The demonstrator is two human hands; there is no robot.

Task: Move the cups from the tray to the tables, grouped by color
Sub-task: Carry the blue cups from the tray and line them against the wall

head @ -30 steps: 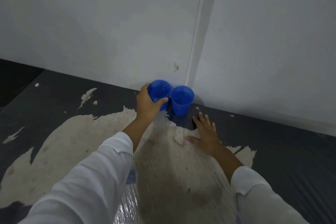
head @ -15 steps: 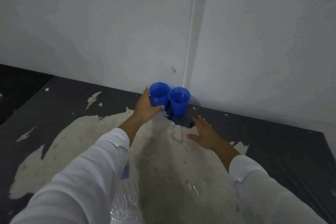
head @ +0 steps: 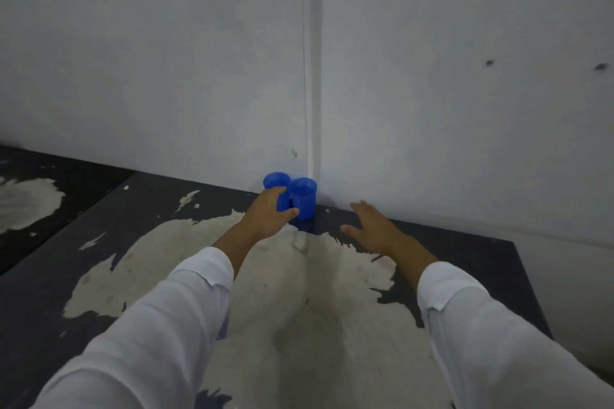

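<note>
At the table's point(head: 139, 209) far edge, against the wall point(head: 199, 76), two cups stand upright and touching. The left hand point(head: 270, 212) is wrapped round the left blue cup point(head: 276, 180), thumb just beside the right blue cup point(head: 303, 197). The right hand point(head: 373, 224), fingers spread and holding nothing, sits near the pair on their right.

The left blue cup point(head: 276, 181), which appeared tilted one second earlier, stood upright and was brought against the right blue cup point(head: 303, 197). The left hand point(head: 270, 214) kept its grip, and its thumb came to lie at the base of the right blue cup. The right hand point(head: 372, 226) shifted rightward along the worktop point(head: 465, 252), away from the cups. The camera drew back, showing more wall.
</note>
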